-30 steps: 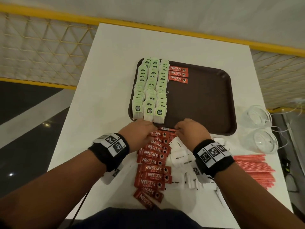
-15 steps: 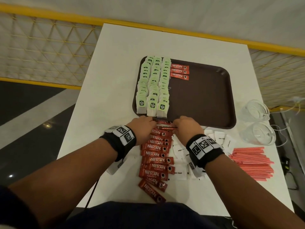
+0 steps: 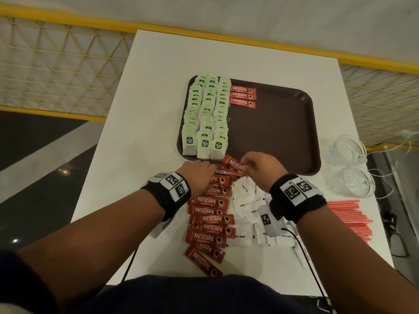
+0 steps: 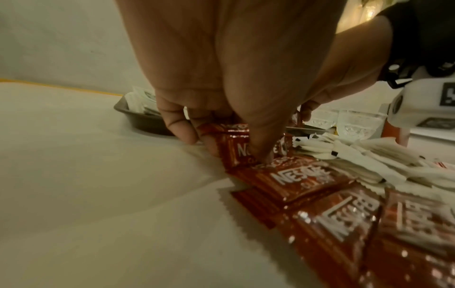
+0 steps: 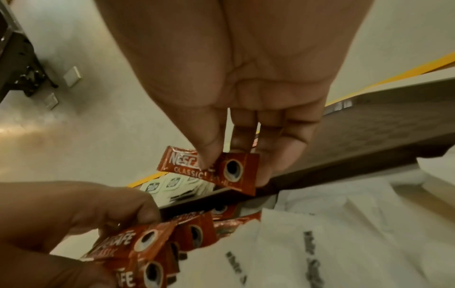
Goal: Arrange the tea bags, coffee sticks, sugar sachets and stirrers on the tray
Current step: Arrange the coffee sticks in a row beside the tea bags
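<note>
My right hand [image 3: 247, 165] pinches one red coffee stick [image 5: 211, 169] between thumb and fingers, lifted just above the near edge of the brown tray [image 3: 283, 132]. My left hand [image 3: 203, 169] grips the top coffee stick [image 4: 236, 154] of the pile of sticks [image 3: 210, 214] on the table, thumb pressed on its face. Three rows of green tea bags [image 3: 206, 114] fill the tray's left side, with three coffee sticks [image 3: 243, 96] beside them at the far end. White sugar sachets [image 3: 247, 200] lie right of the pile. Red stirrers [image 3: 349, 214] lie at the right.
Two clear glasses [image 3: 347, 150] stand on the table right of the tray. The tray's middle and right show bare brown surface. A cable [image 3: 306, 257] runs from my right wrist across the near table edge. A yellow railing runs behind the table.
My right hand has lifted one coffee stick off the pile toward the tray's near edge. My left hand stays on the top of the pile.
</note>
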{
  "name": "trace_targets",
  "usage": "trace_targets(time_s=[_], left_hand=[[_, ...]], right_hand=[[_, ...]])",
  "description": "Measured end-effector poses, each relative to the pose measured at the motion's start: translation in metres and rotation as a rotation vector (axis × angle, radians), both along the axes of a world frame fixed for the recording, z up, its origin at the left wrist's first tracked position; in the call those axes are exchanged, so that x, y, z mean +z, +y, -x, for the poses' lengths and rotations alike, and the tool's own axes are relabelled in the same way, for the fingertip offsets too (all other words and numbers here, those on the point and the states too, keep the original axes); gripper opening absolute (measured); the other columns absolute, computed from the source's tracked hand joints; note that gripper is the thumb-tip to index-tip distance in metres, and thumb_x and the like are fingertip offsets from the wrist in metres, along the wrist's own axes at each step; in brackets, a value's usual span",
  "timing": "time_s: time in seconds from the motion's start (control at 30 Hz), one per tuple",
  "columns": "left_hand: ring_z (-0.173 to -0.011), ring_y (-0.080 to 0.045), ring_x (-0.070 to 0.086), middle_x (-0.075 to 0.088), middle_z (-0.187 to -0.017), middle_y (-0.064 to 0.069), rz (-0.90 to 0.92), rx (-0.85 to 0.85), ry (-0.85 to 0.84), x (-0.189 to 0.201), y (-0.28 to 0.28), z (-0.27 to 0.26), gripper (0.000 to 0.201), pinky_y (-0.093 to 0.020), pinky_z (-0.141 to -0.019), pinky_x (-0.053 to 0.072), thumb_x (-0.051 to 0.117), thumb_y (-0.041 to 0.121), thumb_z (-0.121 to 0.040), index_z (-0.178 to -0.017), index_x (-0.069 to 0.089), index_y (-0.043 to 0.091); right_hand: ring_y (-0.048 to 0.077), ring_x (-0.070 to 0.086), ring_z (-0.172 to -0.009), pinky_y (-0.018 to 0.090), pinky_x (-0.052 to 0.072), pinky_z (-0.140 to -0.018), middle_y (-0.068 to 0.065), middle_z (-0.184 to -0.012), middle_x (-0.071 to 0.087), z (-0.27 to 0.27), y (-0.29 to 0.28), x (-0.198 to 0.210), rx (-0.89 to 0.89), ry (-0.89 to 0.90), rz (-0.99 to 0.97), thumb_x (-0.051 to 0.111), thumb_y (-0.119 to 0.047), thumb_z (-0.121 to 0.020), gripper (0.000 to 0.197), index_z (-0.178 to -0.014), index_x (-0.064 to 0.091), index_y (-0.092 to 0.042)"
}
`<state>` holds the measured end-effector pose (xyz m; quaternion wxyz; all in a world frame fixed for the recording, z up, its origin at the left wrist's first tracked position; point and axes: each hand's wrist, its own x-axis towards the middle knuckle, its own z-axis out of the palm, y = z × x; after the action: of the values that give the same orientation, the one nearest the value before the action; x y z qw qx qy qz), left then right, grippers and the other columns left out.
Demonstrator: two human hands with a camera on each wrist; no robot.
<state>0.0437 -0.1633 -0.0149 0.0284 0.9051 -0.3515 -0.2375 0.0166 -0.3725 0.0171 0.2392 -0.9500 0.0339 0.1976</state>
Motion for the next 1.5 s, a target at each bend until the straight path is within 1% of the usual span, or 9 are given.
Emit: trace_targets(time_s=[0.2, 0.37, 0.6, 0.77, 0.97, 1.17, 1.23, 1.33, 1.5], left_hand=[[-0.113, -0.026, 0.053, 0.054, -0.122, -0.007, 0.025, 0.031, 0.107, 0.007, -0.003, -0.012, 0.036, -0.043, -0.095, 0.047, 0.049, 0.038, -0.099, -0.124, 0.050, 0.013], [-0.103, -0.022, 0.059, 0.059, -0.117, -0.004, 0.170, 0.135, 0.320, 0.024, -0.004, -0.025, 0.029, -0.039, -0.093, 0.048, 0.048, 0.032, -0.101, -0.123, 0.050, 0.014], [-0.085, -0.020, 0.064, 0.062, -0.095, -0.003, 0.316, 0.264, 0.369, 0.046, -0.011, -0.064, 0.009, -0.030, -0.069, 0.050, 0.046, 0.025, -0.102, -0.105, 0.046, 0.017], [-0.080, -0.012, 0.063, 0.063, -0.098, 0.000, 0.451, 0.441, 0.353, 0.045, -0.017, -0.087, 0.016, -0.024, -0.062, 0.042, 0.044, 0.030, -0.103, -0.113, 0.048, 0.018], [-0.073, -0.006, 0.062, 0.064, -0.093, 0.003, 0.574, 0.594, 0.312, 0.040, -0.021, -0.100, 0.011, -0.021, -0.061, 0.043, 0.043, 0.029, -0.103, -0.108, 0.048, 0.020], [-0.075, -0.008, 0.064, 0.064, -0.094, 0.004, 0.600, 0.652, 0.336, 0.035, -0.024, -0.104, 0.012, -0.031, -0.072, 0.051, 0.044, 0.031, -0.103, -0.110, 0.048, 0.022], [-0.075, -0.010, 0.064, 0.064, -0.093, 0.004, 0.595, 0.647, 0.337, 0.036, -0.027, -0.106, 0.011, -0.033, -0.073, 0.052, 0.044, 0.031, -0.103, -0.108, 0.048, 0.022], [-0.076, -0.008, 0.063, 0.063, -0.092, 0.007, 0.587, 0.647, 0.315, 0.037, -0.028, -0.111, 0.014, -0.032, -0.072, 0.052, 0.044, 0.032, -0.103, -0.111, 0.048, 0.022], [-0.074, -0.006, 0.064, 0.066, -0.091, 0.008, 0.580, 0.661, 0.309, 0.037, -0.028, -0.118, 0.015, -0.029, -0.070, 0.052, 0.048, 0.033, -0.101, -0.110, 0.051, 0.021]], right_hand=[[0.011, 0.067, -0.071, 0.031, 0.057, -0.066, -0.002, -0.089, 0.066, -0.006, -0.014, 0.000, -0.107, 0.020, -0.184, 0.050, -0.024, -0.099, 0.006, -0.103, 0.055, -0.025], [0.013, 0.066, -0.075, 0.022, 0.056, -0.068, 0.001, -0.094, 0.065, -0.020, -0.032, 0.000, -0.340, -0.030, -0.391, 0.056, -0.009, -0.096, 0.018, -0.098, 0.060, -0.026], [0.020, 0.073, -0.081, 0.030, 0.059, -0.078, 0.011, -0.095, 0.071, -0.064, -0.058, -0.004, -0.560, -0.011, -0.583, 0.070, -0.006, -0.087, 0.017, -0.100, 0.062, -0.013], [0.020, 0.068, -0.071, 0.031, 0.061, -0.072, 0.013, -0.088, 0.070, -0.102, -0.068, -0.025, -0.662, -0.005, -0.514, 0.075, -0.005, -0.082, 0.013, -0.091, 0.066, -0.009], [0.014, 0.064, -0.061, 0.028, 0.054, -0.054, 0.003, -0.084, 0.068, -0.145, -0.072, -0.036, -0.689, -0.004, -0.316, 0.079, -0.024, -0.080, 0.026, -0.096, 0.061, -0.017], [0.024, 0.069, -0.082, 0.041, 0.059, -0.078, 0.002, -0.091, 0.069, -0.174, -0.063, -0.041, -0.619, -0.023, -0.236, 0.085, -0.038, -0.069, 0.035, -0.083, 0.056, -0.024], [0.021, 0.066, -0.084, 0.035, 0.056, -0.072, 0.000, -0.094, 0.067, -0.180, -0.059, -0.041, -0.596, -0.035, -0.209, 0.084, -0.038, -0.071, 0.036, -0.082, 0.053, -0.025], [0.016, 0.057, -0.083, 0.023, 0.036, -0.056, -0.002, -0.097, 0.060, -0.185, -0.059, -0.042, -0.556, -0.043, -0.175, 0.081, -0.038, -0.075, 0.037, -0.092, 0.054, -0.021], [0.015, 0.053, -0.083, 0.023, 0.032, -0.054, -0.004, -0.091, 0.054, -0.185, -0.061, -0.036, -0.531, -0.050, -0.165, 0.078, -0.040, -0.078, 0.040, -0.097, 0.050, -0.018]])
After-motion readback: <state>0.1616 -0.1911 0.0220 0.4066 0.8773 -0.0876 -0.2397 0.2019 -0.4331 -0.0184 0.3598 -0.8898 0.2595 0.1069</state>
